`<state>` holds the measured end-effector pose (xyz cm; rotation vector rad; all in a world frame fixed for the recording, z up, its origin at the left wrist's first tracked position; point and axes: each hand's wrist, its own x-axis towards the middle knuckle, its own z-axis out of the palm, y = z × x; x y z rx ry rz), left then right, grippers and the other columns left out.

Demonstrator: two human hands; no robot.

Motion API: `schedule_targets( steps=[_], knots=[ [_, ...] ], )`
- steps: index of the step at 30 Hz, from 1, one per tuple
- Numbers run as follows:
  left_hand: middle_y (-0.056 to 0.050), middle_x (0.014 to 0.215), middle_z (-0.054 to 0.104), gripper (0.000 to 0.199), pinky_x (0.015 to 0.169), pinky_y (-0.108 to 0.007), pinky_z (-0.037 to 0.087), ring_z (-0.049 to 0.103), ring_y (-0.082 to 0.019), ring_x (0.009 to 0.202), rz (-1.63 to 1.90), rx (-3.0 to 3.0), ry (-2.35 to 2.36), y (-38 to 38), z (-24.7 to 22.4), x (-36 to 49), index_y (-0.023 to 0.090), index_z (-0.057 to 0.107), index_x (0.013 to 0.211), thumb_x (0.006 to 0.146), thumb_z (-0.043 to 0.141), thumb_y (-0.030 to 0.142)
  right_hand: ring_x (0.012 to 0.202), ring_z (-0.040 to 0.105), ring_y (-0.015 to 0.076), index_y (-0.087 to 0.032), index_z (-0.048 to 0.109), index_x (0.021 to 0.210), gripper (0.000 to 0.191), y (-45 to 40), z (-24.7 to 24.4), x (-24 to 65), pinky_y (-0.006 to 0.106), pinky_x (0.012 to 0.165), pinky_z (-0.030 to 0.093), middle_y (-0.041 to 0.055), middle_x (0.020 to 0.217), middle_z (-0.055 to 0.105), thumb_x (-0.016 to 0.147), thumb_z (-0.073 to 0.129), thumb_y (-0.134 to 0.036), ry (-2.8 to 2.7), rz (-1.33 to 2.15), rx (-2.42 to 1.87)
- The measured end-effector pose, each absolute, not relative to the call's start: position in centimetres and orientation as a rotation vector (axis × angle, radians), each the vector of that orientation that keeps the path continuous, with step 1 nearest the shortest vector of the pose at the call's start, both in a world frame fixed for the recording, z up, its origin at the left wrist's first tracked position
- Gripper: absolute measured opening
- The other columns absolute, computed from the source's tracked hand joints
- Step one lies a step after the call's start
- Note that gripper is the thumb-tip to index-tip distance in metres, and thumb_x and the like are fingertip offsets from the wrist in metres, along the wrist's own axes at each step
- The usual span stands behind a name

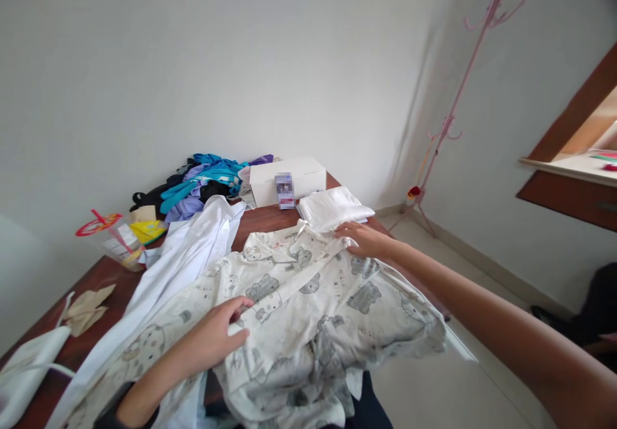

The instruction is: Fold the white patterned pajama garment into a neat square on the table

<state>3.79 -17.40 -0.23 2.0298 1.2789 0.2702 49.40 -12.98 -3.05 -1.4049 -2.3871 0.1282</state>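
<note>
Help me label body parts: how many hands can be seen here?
2. The left hand is on the left part of the bear-print garment; the right hand is at its far edge, near the folded white cloth. No other hands show.

Shirt [308,285] on table [264,218], box [263,183] behind, cup [116,244] left, coat rack [464,82] far right.

Soft, even light fills the room, and the wall [241,62] looks grey. A faint shadow runs down beside the pink stand [465,82]. The shirt [308,284] has soft grey shadows in its folds. The floor [419,384] shines a bit. Things near the edges look stretched, the top right corner is dark, and tiny squares blur the small box [284,191].
</note>
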Motion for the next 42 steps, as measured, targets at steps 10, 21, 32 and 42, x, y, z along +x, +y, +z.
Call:
schedule_targets(
  steps=[10,21,32,42],
  knots=[
    [-0.004,0.098,0.068,0.02,0.091,-0.032,0.049,0.063,-0.028,0.1,0.338,1.792,1.054,-18.5,4.0,3.2,0.021,0.069,0.097,0.077,0.071,0.027,0.099,0.068,0.0248,-0.018,0.074,0.101,0.024,-11.1,-4.2,50.3,0.037,0.091,0.053,0.0118,0.109,0.073,0.096,0.056,-0.033,-1.93,0.454,-1.271],
    [-0.005,0.115,0.073,0.069,0.082,-0.03,0.055,0.07,-0.026,0.101,0.609,1.028,1.306,-19.4,4.9,2.7,0.027,0.061,0.128,0.067,0.092,0.033,0.07,0.057,0.0168,-0.015,0.073,0.086,0.04,-8.0,-0.9,51.2,0.03,0.067,0.045,0.0043,0.077,0.068,0.085,0.066,-0.055,-1.838,0.831,-1.211],
    [-0.002,0.117,0.072,0.075,0.078,-0.029,0.057,0.073,-0.024,0.096,0.897,0.926,1.281,-20.7,6.2,3.2,0.032,0.057,0.132,0.067,0.093,0.028,0.09,0.07,0.0231,-0.022,0.081,0.091,0.021,-7.2,-2.0,52.8,0.032,0.084,0.054,0.0049,0.095,0.079,0.072,0.074,-0.026,-2.029,0.818,-1.374],
    [-0.002,0.1,0.072,0.072,0.07,-0.03,0.06,0.073,-0.025,0.085,0.942,0.997,1.132,-22.7,9.2,5.9,0.032,0.062,0.129,0.064,0.092,0.025,0.082,0.067,0.0237,-0.019,0.074,0.093,0.014,-10.3,-5.3,49.8,0.033,0.075,0.05,0.0084,0.093,0.076,0.083,0.066,-0.025,-1.896,0.225,-1.57]
  ],
)
